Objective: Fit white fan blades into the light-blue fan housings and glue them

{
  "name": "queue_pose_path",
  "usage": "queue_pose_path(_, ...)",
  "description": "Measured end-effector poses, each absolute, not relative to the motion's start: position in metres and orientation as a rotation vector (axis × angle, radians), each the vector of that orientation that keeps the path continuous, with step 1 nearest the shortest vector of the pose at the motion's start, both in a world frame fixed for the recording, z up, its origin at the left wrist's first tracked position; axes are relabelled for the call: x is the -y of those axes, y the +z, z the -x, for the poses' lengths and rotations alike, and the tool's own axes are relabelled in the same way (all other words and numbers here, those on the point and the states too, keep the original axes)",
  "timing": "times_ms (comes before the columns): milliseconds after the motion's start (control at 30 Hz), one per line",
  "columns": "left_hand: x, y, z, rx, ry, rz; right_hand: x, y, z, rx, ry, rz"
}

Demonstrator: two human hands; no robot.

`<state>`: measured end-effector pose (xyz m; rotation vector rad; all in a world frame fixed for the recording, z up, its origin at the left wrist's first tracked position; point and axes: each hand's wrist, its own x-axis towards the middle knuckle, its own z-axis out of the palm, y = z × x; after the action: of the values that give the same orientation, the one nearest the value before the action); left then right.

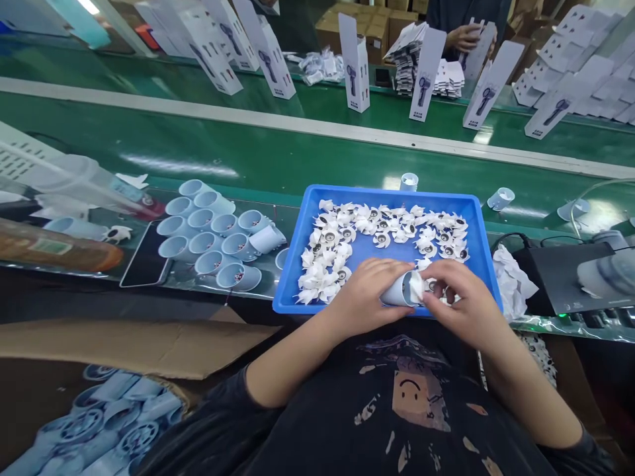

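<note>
My left hand point(370, 287) is wrapped round a pale blue cylindrical fan housing point(397, 291), held on its side over the near edge of a blue tray point(381, 193). My right hand point(459, 294) pinches a white fan blade point(415, 285) at the open end of that housing. The tray holds several loose white fan blades point(342, 241) spread along its left and back parts.
Several pale blue housings point(213, 231) lie stacked left of the tray beside a dark phone point(146, 258). A cardboard box point(124, 423) of more housings sits at lower left. White product boxes point(354, 66) stand on the green conveyor point(248, 145). Another person's hands point(464, 36) work at the far side. A dark device point(570, 274) sits at right.
</note>
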<state>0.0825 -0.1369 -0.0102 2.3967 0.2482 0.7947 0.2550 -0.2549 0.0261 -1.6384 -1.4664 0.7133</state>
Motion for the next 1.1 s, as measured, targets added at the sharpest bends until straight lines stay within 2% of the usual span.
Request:
queue_pose_path(100, 0.142, -0.01, -0.084, -0.23, 0.898, -2.467, 0.256, 0.033, -0.245, 1.784, 0.274, 1.784)
queue_pose_path(167, 0.147, -0.011, -0.085, -0.221, 0.98, -2.488, 0.254, 0.032, -0.241, 1.899, 0.17, 1.796)
queue_pose_path(333, 0.154, -0.01, -0.086, -0.284, 1.069, -2.521, 0.246, 0.02, -0.244, 1.862, 0.223, 1.7)
queue_pose_path(567, 0.123, 0.007, -0.078, -0.299, 0.876, -2.567, 0.279, 0.032, -0.271, 1.729, 0.454, 1.371)
queue_pose_path(800, -0.001, 0.033, -0.099, -1.163, 0.7, -2.526, 0.323, 0.001, -0.287, 1.466, 0.367, 1.488)
queue_pose_path(933, -0.07, 0.027, -0.134, -1.595, 0.36, -2.448, 0.331, -0.012, -0.277, 1.352, 0.375, 1.503)
queue_pose_path(1100, -0.103, 0.011, -0.161, -1.577, -0.002, -2.387, 0.336, -0.01, -0.27, 1.331, 0.366, 1.53)
